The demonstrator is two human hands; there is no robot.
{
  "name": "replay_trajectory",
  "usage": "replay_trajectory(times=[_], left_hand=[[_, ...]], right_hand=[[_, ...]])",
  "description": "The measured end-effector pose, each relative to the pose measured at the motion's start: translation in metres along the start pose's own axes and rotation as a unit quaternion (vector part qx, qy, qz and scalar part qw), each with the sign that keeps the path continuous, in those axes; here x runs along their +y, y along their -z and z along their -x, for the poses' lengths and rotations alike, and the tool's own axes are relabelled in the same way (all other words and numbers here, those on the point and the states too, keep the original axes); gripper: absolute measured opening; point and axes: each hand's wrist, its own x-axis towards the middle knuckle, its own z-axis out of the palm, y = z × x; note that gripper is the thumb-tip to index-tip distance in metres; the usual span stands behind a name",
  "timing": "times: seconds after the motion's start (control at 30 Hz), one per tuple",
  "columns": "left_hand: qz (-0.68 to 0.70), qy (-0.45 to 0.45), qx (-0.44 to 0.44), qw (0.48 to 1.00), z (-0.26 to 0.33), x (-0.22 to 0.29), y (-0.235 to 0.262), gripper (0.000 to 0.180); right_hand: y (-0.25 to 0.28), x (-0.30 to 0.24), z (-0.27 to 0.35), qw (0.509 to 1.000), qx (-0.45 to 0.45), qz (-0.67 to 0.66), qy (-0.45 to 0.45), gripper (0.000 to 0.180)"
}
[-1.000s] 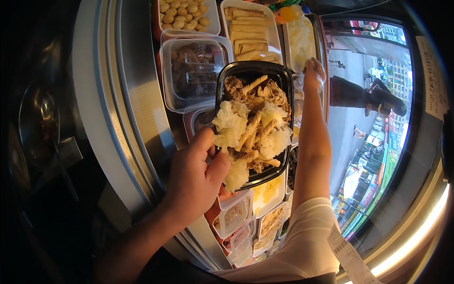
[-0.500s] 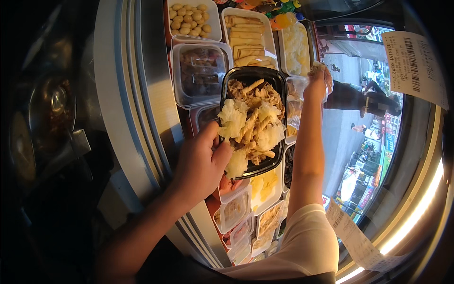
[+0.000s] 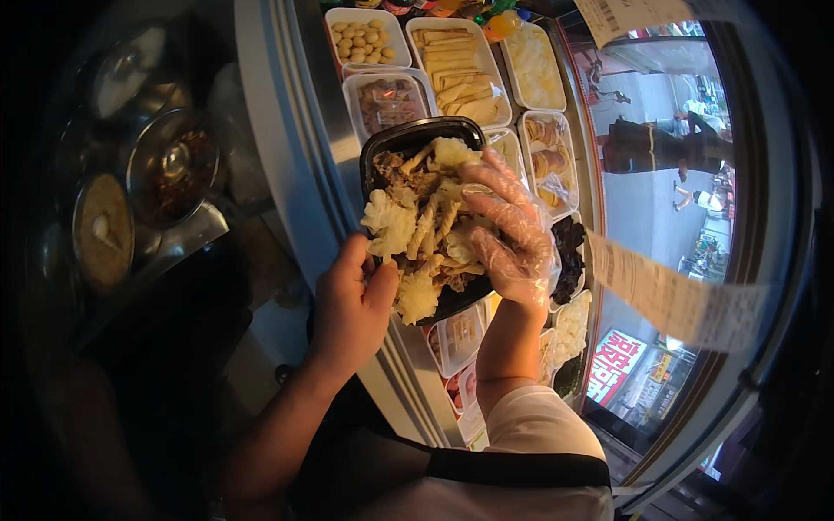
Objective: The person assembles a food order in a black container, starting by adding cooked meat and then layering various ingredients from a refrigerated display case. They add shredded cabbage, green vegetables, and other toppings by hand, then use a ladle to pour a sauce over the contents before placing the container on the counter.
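Note:
My left hand [image 3: 352, 300] grips the near left edge of a black plastic tray [image 3: 469, 127], thumb and fingers pinched at its rim. The tray is heaped with food: pale frilly pieces of white fungus [image 3: 389, 221], twisted beige sticks [image 3: 426, 227] and brownish shreds. My right hand [image 3: 512, 230], in a clear plastic glove, lies over the tray's right side. Its fingers are spread and reach onto the food, close to a piece of white fungus [image 3: 456, 154] at the far end. What is under the palm is hidden.
Beyond the tray, white containers hold small round eggs [image 3: 362, 41], yellowish rolls [image 3: 453, 69], white fungus [image 3: 534, 65] and dark fungus [image 3: 569, 256]. Metal pots [image 3: 174, 165] stand at left. A paper slip [image 3: 669, 291] hangs before the window at right.
My right hand has come back from the far containers at right and now rests on the food. The tray and my left hand have shifted left and slightly nearer; the view has turned somewhat.

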Motion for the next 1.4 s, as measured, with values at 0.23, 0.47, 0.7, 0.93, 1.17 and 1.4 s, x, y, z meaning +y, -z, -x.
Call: replay_trajectory(times=[0.23, 0.47, 0.7, 0.93, 1.17, 1.4], left_hand=[[-0.022, -0.036, 0.039, 0.998, 0.031, -0.03, 0.035, 0.006], [0.048, -0.002, 0.037, 0.998, 0.216, -0.013, 0.053, 0.023], [0.132, -0.055, -0.024, 0.989, 0.354, -0.113, 0.109, 0.026], [0.147, 0.002, -0.031, 0.989, 0.46, -0.162, 0.132, 0.011], [0.114, 0.046, -0.022, 0.992, 0.506, -0.167, 0.14, 0.008], [-0.038, -0.064, -0.013, 0.997, 0.502, -0.158, 0.115, 0.013]], right_hand=[[-0.037, -0.017, 0.016, 0.992, 0.036, -0.117, -0.003, 0.04], [-0.059, -0.183, 0.122, 0.99, 0.095, -0.088, -0.053, 0.035], [-0.108, -0.307, 0.263, 0.993, 0.089, 0.071, -0.031, 0.039], [-0.083, -0.404, 0.377, 0.979, 0.045, 0.105, -0.17, 0.053], [-0.062, -0.414, 0.442, 0.962, 0.049, 0.157, -0.218, 0.057], [-0.029, -0.431, 0.45, 0.934, 0.001, 0.229, -0.274, 0.075]])
